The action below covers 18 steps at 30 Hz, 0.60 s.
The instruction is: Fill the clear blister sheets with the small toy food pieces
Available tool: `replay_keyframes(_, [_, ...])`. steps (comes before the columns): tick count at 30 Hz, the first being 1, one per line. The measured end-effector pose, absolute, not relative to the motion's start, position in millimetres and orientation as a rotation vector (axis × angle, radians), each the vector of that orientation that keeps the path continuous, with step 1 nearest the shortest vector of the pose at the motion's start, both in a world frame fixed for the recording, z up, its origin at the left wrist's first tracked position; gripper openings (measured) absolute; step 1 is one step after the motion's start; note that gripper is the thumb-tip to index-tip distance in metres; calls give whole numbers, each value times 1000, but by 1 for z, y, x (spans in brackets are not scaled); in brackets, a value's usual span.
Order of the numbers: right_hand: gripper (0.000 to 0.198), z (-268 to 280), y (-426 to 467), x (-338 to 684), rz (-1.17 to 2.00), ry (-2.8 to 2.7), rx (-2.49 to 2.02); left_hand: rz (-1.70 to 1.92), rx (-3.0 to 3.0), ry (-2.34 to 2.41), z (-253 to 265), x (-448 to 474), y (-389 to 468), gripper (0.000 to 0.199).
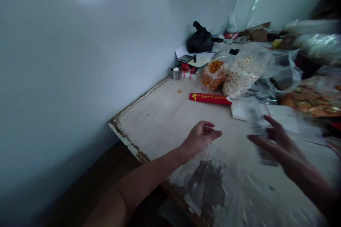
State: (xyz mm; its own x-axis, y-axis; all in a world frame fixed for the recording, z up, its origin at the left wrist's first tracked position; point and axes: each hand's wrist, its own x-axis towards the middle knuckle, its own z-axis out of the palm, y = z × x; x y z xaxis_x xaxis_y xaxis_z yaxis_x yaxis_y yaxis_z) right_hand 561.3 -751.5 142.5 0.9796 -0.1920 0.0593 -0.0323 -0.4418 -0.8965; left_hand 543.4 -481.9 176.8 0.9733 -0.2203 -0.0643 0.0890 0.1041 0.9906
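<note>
My right hand [277, 142] is at the right of the table, thumb and fingers closed around a long clear plastic piece [254, 115]. Motion blurs it, so I cannot tell whether it is a sleeve or a tray. My left hand [201, 136] hovers over the middle of the tabletop, its fingers loosely bent and the thumb apart, with nothing visible between them. Beyond the hands lies a long red object [209, 98] with yellow markings and a white end. White sheets [285, 115] lie behind my right hand.
Clear bags of orange snacks [213, 74] and of pale, orange-flecked pieces [241, 78] stand at the back. A metal cup [176, 73] is near the wall, with a black bag [200, 39] farther back. Clear plastic film [239, 191] covers the worn front edge.
</note>
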Motion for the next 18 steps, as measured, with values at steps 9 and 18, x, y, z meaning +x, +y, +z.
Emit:
replay_keyframes(9, [111, 189, -514, 656, -375, -320, -2371, 167, 1147, 184, 208, 626, -373, 34])
replay_keyframes(18, [112, 169, -442, 714, -17, -192, -2118, -31, 1185, 340, 174, 713, -286, 40])
